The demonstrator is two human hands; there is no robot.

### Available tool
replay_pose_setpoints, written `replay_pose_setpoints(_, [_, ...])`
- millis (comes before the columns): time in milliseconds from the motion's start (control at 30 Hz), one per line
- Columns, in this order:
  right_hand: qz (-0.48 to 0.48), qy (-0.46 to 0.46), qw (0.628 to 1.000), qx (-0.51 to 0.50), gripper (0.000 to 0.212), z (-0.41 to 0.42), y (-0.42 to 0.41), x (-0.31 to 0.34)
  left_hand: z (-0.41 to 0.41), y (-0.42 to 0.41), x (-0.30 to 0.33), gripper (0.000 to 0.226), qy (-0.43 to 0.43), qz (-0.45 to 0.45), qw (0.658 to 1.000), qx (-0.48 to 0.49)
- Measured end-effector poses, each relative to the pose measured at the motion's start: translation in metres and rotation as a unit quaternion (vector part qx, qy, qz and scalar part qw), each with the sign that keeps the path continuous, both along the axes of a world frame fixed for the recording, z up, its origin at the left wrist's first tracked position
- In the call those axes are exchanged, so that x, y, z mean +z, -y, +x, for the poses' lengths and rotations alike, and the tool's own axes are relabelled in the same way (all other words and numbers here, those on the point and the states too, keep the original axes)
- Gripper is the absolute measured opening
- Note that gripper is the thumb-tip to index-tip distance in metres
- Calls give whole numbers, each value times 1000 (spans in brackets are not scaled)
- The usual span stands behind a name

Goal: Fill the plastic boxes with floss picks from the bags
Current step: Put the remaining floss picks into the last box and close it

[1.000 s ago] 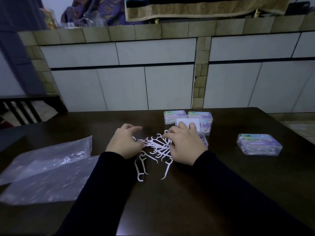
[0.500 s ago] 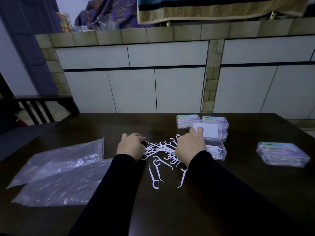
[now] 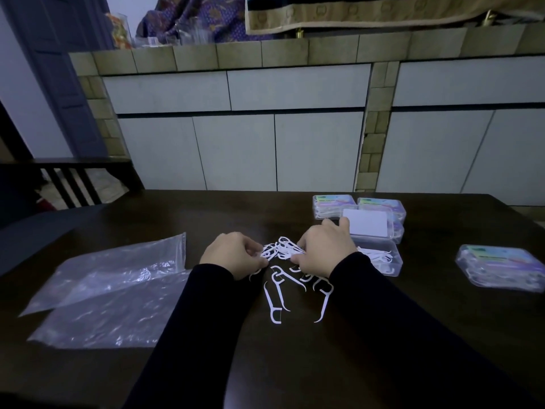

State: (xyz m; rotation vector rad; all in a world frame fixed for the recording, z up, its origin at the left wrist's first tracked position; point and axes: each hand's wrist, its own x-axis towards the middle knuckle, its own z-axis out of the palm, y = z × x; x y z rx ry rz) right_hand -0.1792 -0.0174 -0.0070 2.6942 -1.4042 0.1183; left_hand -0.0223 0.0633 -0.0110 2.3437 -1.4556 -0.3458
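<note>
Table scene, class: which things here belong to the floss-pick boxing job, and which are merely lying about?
Part of the job:
left hand and right hand, gathering the floss picks
open box, partly filled
closed boxes
plastic bags

Just lying about:
chair
glassware on the counter
patterned cloths

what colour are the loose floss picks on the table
White, against the dark table; clearest in the head view: floss picks.

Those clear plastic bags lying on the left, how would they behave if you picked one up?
The plastic bags look thin and crinkled, lying flat, so one would probably go floppy and sag. They seem empty, so likely very light. Their glossy film may slide easily on the smooth dark table.
</note>
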Motion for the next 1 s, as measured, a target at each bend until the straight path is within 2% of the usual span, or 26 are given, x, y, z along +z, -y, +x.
replay_pose_setpoints(100, [-7,9,1000,-19,35,3,0,-1,-3,1,2,27,-1,0,1000,-1])
replay_pose_setpoints(267, [12,25,999,-34,31,4,3,-3,-12,0,2,10,46,-26,998,19])
replay_pose_setpoints(500, [-9,54,998,-37,22,2,5,-4,-26,4,0,22,90,-29,995,37])
replay_pose_setpoints(667, [-13,100,993,-61,27,-2,7,0,-30,2,0,22,105,-54,991,59])
replay_pose_setpoints(833, [13,149,986,-72,32,-9,11,7,-29,3,-1,23,125,-110,983,78])
replay_pose_setpoints(1000, [51,240,968,-57,25,-23,15,17,-31,2,-1,21,120,-219,963,100])
